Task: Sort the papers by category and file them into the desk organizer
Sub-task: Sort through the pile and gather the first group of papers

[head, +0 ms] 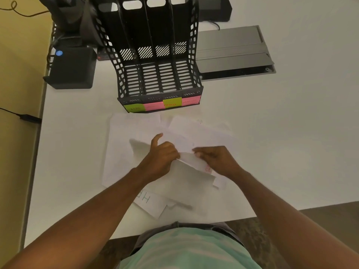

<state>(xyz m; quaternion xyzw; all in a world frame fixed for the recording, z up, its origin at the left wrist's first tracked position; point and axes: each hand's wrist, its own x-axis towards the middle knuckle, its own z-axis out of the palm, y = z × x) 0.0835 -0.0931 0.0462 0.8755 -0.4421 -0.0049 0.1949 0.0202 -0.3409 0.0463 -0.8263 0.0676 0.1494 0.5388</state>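
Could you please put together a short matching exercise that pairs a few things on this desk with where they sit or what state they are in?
Column one:
1. desk organizer
2. sticky labels
3. loose papers
4. black box

Column two:
A. at the desk's left edge, beside the organizer
B. spread on the desk between the person and the organizer
C. upright, with all four slots empty
D. stuck in a row along the organizer's front lip

Right pairs: 1-C, 2-D, 3-B, 4-A
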